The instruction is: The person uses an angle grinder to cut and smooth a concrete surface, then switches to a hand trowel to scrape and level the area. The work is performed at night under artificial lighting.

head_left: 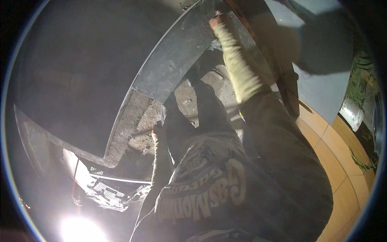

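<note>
A long dark grey slab (173, 56) runs from the middle up to the top of the view, along a curved edge. At its far end is my right hand (217, 21), closed, with the arm stretched forward. Whether it grips the slab's edge or some small thing there, I cannot tell. Nearer to me, my left hand (160, 130) is closed low beside the slab's near end. A thin, pale grey piece (163, 114) sticks up from its fingers, too blurred to name. Rough cement (139, 115) shows bare just below the slab.
A broad dark surface (80, 68) fills the left. Orange tiles (334, 155) curve along the right, with large grey panels (322, 88) above them and a white container (351, 113) beyond. A glaring lamp (82, 230) shines at lower left, near crumpled white sheeting (109, 191).
</note>
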A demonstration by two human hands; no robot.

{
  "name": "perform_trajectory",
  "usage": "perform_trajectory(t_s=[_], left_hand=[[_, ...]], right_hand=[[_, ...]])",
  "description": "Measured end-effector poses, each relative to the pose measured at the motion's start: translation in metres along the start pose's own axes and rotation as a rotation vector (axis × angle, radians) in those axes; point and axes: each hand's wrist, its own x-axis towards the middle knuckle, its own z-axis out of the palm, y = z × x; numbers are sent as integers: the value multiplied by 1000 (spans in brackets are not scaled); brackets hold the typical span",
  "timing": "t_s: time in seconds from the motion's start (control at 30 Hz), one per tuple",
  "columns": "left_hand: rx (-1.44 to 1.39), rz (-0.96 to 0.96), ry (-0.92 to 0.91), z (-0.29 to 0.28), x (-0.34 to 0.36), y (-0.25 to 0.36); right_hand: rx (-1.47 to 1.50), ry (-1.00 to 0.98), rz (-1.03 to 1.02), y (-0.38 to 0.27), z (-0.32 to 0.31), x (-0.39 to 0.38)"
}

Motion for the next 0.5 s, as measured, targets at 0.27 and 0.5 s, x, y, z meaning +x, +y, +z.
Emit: perform_trajectory(t_s=[0.27,0.5], left_hand=[[-111,-102,56,22,-63,-38],[-307,-280,47,56,-163,-64]], right_hand=[[-303,-496,28,-17,-11,-133],[-70,-128,-75,36,-57,45]])
